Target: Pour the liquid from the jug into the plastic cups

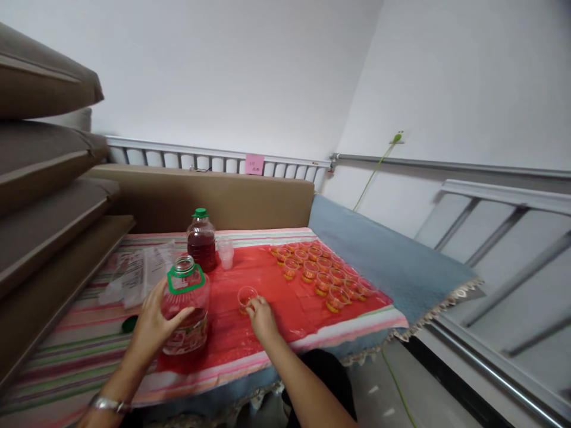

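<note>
A large clear plastic jug point(190, 324) with a green handle at its uncapped neck stands upright on a red plastic sheet. My left hand point(154, 324) is against its left side, thumb and fingers spread apart; whether they press on it I cannot tell. My right hand point(262, 321) pinches the rim of a small clear plastic cup point(245, 297) to the right of the jug. The cup seems to have some amber liquid in its bottom. Left of my left hand lies a dark green cap point(129, 324).
A capped jug of dark red liquid point(202, 244) and stacked clear cups point(225, 254) stand behind. Several cups of amber liquid point(323, 282) sit in rows at right. Plastic bags point(143, 270) lie left, beside stacked brown cushions point(49, 196). Metal rails point(209, 156) border the bed.
</note>
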Tool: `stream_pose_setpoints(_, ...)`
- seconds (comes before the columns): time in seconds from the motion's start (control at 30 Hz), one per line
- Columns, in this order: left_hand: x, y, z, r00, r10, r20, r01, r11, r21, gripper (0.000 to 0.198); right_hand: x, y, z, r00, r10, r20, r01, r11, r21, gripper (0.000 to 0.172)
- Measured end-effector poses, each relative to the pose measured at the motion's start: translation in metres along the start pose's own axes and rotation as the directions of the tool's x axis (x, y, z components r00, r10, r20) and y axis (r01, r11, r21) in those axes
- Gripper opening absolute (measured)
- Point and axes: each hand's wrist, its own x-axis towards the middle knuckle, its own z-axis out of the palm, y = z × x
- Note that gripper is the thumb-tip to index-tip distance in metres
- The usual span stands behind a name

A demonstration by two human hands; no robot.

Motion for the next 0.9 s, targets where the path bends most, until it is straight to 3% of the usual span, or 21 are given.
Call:
stream_pose_setpoints(0.2, 0.003, 0.005, -0.003, 1.0, -0.013, 0.021, 0.013, 1.0, 0.0, 0.078, 0.009, 0.027, -0.028, 0.994, 0.032, -0.105, -0.031, 0.999, 0.011, 0.018)
stream_pose_setpoints(0.43, -0.003, -0.002, 0.003, 0.999, -0.024, -0.044, 0.025, 0.999, 0.034, 0.087, 0.038, 0.099, -0.083, 0.956, 0.167, -0.241, -0.191, 0.979, -0.076, 0.017)
stream_pose_setpoints(0.6, -0.011, -0.004, 0.007, 0.994, 0.031, -0.108, -0.024, 0.997, 0.069, 0.089, 0.056, 0.137, -0.095, 0.916, 0.283, -0.284, -0.334, 0.93, -0.152, 0.02)
stream_pose_setpoints(0.77, -0.013, -0.003, 0.013, 0.986, 0.042, -0.164, -0.038, 0.999, 0.026, 0.082, 0.059, 0.148, -0.093, 0.9, 0.341, -0.27, -0.405, 0.885, -0.232, 0.022)
stream_pose_setpoints(0.9, -0.015, -0.002, 0.016, 0.981, 0.056, -0.186, -0.066, 0.997, -0.045, 0.083, 0.058, 0.136, -0.107, 0.913, 0.323, -0.249, -0.39, 0.87, -0.302, 0.027)
